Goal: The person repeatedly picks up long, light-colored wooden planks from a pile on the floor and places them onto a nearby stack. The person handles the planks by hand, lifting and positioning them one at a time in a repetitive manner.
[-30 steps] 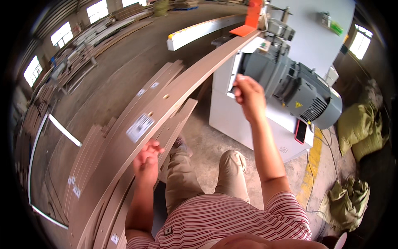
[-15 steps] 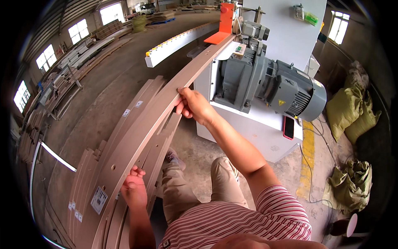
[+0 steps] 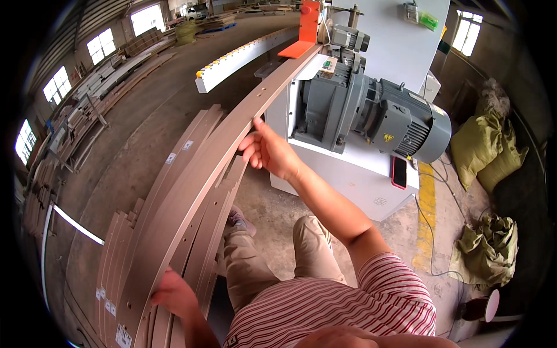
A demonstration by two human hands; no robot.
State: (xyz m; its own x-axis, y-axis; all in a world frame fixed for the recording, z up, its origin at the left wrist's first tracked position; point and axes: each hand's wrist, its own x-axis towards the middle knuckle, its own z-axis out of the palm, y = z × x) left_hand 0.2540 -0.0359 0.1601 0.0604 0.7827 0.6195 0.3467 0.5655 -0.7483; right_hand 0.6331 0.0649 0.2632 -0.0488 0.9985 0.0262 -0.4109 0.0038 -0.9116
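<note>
A long brown board [image 3: 200,168] with small round holes and a white label near its close end runs from the lower left up to the machine. My right hand [image 3: 270,152] is at its right edge, with the thumb against the edge and the other fingers bent in below it. Farther down the same edge is my left hand [image 3: 177,294], smeared by motion; its fingertips meet the board, but their grip is unclear. Beneath and beside this board lie several similar brown boards [image 3: 200,238]. The board's far end is hidden by an orange bracket [image 3: 307,29].
A machine with a large grey motor [image 3: 400,119] stands ahead on a white base [image 3: 348,182]; a phone [image 3: 399,173] lies on it. Left of it extends a white roller rail [image 3: 238,62]. Yellow-green sacks [image 3: 478,151] and a cable [image 3: 429,238] are on the right floor.
The board has slid toward me and down to the left, its holes and label shifting with it. My left hand has moved lower along its edge. My right hand stays nearly in place.
</note>
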